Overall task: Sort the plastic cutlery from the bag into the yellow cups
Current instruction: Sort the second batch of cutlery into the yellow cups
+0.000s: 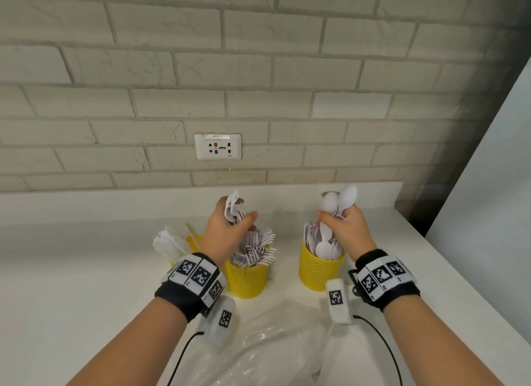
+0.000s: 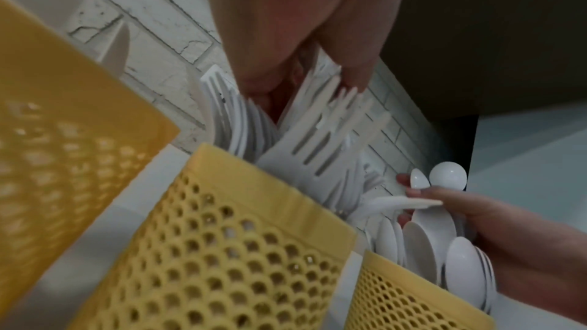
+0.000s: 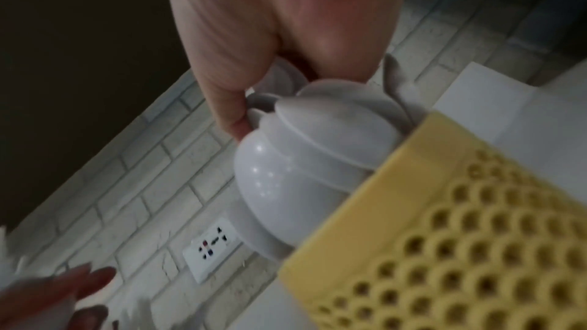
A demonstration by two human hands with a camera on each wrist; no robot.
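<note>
1. Fingers of the left hand [image 1: 227, 233] curl around a bunch of white plastic forks [image 1: 234, 207], tines pointing up, held just above the middle yellow cup [image 1: 247, 279].
2. Right hand [image 1: 344, 230] has its fingers wrapped around a bunch of white spoons [image 1: 339, 200], bowls up, directly over the right yellow cup [image 1: 320, 270], which is already crowded with spoons.
3. Middle cup already holds many forks, fanned out over its rim. A third yellow cup [image 1: 193, 242] stands to the left, mostly hidden behind the left wrist, with knives [image 1: 169, 242] in it.
4. All three cups stand in a row on the white counter [image 1: 71, 270], between its back edge and its near edge. The clear plastic bag [image 1: 273, 348] lies crumpled at the near edge; it looks nearly or fully emptied, though I cannot be sure.
5. Likely step: lowering both bunches, handles first, into their cups.
6. To do it well, keep each bunch upright and centred over its cup, ease the handles down into gaps between the pieces already standing there, and let go only once they are seated. The light mesh cups could tip if pushed sideways.
</note>
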